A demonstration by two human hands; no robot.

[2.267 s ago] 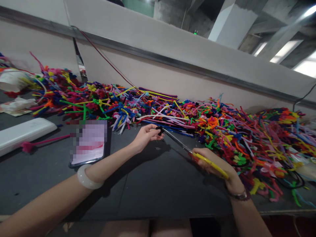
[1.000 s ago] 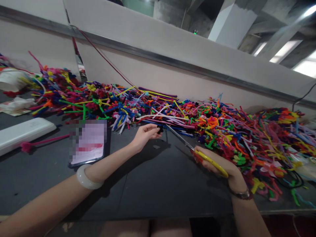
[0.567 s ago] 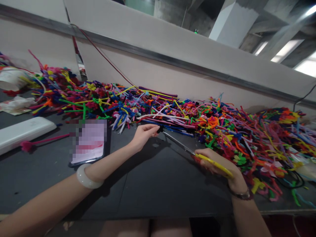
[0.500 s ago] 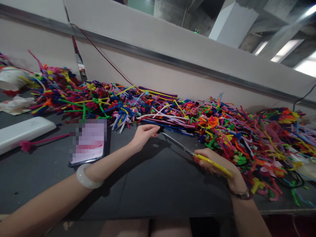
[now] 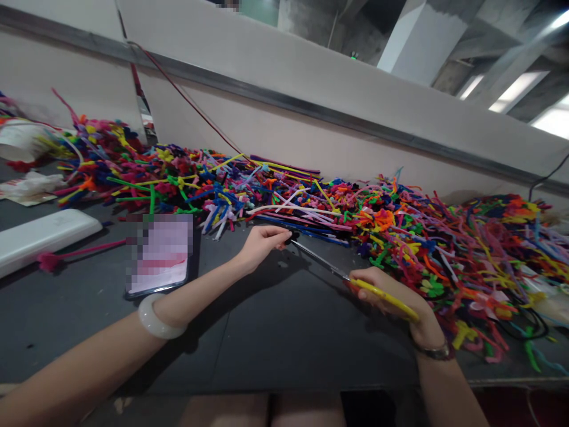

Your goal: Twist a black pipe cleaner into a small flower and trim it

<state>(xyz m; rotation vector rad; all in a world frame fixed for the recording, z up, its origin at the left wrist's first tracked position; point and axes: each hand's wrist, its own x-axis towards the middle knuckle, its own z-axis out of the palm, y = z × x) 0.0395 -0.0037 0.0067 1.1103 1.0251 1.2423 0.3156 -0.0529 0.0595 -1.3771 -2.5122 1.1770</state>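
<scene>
A black piece, small and dark, was pinched in the fingertips of the left hand, just above the tabletop and near the front of the heap, as I looked on from afar through the head camera. A pale partition with a grey strip along it crossed the background at a slant on my screen. Below it spread the dark table, and along its far side I saw a long heap of fuzzy stems in red, blue, green, yellow and pink, some shaped like flowers. At left, a white case lay apart from both hands, with a phone near it, its screen blurred to me. The right hand was closed around the yellow handles of a pair of scissors, whose blades pointed across at the left hand. A white bangle circled the left forearm, and a darker bracelet the right wrist. The blade tips lay right at the black piece; whether they touched it, I could not tell.
</scene>
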